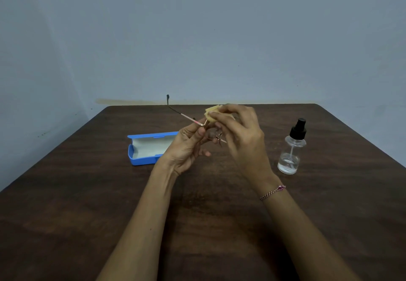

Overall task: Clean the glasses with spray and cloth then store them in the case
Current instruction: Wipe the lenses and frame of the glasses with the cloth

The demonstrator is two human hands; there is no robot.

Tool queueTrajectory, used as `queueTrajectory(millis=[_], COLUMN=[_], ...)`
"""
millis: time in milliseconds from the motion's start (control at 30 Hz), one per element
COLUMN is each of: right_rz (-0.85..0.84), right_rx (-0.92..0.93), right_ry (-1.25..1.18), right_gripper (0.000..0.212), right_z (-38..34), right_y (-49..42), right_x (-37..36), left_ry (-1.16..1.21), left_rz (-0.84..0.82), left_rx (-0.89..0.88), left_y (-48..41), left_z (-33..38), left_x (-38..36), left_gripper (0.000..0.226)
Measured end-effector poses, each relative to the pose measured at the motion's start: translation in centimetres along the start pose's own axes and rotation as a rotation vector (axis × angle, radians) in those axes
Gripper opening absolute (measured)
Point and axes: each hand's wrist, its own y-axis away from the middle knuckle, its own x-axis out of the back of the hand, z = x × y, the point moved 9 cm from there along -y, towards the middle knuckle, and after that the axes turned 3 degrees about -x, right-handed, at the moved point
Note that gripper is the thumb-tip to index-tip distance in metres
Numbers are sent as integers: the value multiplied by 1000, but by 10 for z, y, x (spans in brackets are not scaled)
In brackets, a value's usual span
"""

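Note:
Above the middle of the table, my left hand [189,144] holds a pair of thin-framed glasses [211,134] by the frame; one temple arm sticks out up and to the left. My right hand [239,131] pinches a small yellow cloth [212,113] against the upper part of the glasses. The lenses are mostly hidden between my fingers. A blue glasses case [144,159] lies open on the table, left of my hands, its white lining showing and nothing inside. A clear spray bottle [291,148] with a black pump top stands upright to the right.
The dark brown wooden table [87,214] reaches to a pale blue wall at the back. A braided bracelet [273,191] is on my right wrist.

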Motion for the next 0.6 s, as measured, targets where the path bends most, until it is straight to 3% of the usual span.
queueTrajectory(millis=[167, 400, 600], right_rz=[-79, -4, -22], right_rx=[68, -67, 0], right_ry=[7, 60, -19], right_gripper=[30, 28, 24], right_z=[-14, 4, -13], right_y=[2, 2, 4], right_x=[-9, -2, -8], left_ry=[-43, -36, -36], left_rz=[5, -16, -23], left_rx=[-16, -23, -3], left_y=[2, 2, 3], left_z=[7, 5, 5], left_x=[2, -1, 1], left_gripper=[48, 59, 54])
